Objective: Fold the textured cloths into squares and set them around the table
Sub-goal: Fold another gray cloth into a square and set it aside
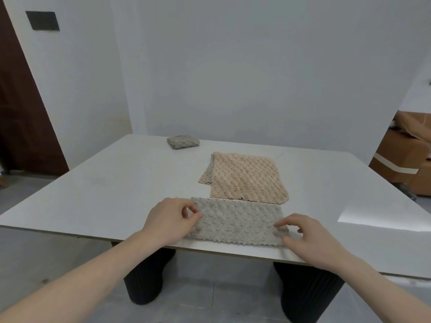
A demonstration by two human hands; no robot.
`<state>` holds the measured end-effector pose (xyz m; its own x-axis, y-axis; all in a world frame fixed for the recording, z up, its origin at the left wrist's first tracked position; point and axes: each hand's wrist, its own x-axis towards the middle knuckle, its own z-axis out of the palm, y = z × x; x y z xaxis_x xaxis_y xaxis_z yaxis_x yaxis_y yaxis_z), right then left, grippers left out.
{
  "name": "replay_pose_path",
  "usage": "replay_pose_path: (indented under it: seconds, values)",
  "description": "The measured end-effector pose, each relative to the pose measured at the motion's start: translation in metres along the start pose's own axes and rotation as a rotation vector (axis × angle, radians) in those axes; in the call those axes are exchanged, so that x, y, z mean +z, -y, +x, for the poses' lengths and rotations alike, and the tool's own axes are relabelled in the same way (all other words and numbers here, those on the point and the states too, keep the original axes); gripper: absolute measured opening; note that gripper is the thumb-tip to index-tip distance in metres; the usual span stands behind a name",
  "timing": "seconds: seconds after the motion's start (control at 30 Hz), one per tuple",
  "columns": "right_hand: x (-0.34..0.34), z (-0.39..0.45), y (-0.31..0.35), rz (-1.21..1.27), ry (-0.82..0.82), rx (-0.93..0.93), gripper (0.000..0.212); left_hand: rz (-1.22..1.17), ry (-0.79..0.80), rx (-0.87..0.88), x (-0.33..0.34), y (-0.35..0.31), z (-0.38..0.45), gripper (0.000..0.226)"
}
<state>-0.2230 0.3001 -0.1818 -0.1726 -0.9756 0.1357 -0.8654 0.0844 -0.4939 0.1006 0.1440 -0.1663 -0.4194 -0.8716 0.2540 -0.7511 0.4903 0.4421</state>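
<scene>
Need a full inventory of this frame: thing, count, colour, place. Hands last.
grey strip cloth: 1, grey, near table edge, folded to a long strip
beige cloth: 1, beige, just behind the strip, partly folded
folded grey square: 1, grey, far table edge
table: 1, white top, dark legs
door: 1, dark brown, left
boxes: brown, right, count unclear
left hand: pinches strip's left end
right hand: fingers on strip's right end

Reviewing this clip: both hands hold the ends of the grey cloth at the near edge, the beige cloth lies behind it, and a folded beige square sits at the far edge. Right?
Not quite. The head view shows the folded square at the far edge is grey, not beige. The rest stands: left hand and right hand hold the grey cloth, beige cloth behind it.
</scene>
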Motion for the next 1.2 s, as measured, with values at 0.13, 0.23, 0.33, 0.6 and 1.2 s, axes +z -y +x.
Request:
replay_pose_path:
  seconds: [0.13,0.23,0.33,0.6,1.2]
  values:
    - [0.006,0.021,0.017,0.08,-0.082,-0.031,0.029,-0.081,0.003,0.151,0.016,-0.029,0.016,0.022]
    - [0.025,0.045,0.021,0.018,-0.065,-0.001,0.039,0.014,0.172,0.267,0.044,-0.047,0.03,0.048]
    - [0.043,0.06,0.019,-0.04,-0.002,0.065,0.057,0.148,0.311,0.266,0.073,-0.055,0.039,0.067]
    - [0.073,0.062,0.007,-0.202,0.016,0.108,0.061,0.244,0.354,0.225,0.105,-0.047,0.046,0.078]
    - [0.052,0.065,-0.003,-0.304,0.153,0.183,0.078,0.212,0.321,0.06,0.075,0.007,0.037,0.09]
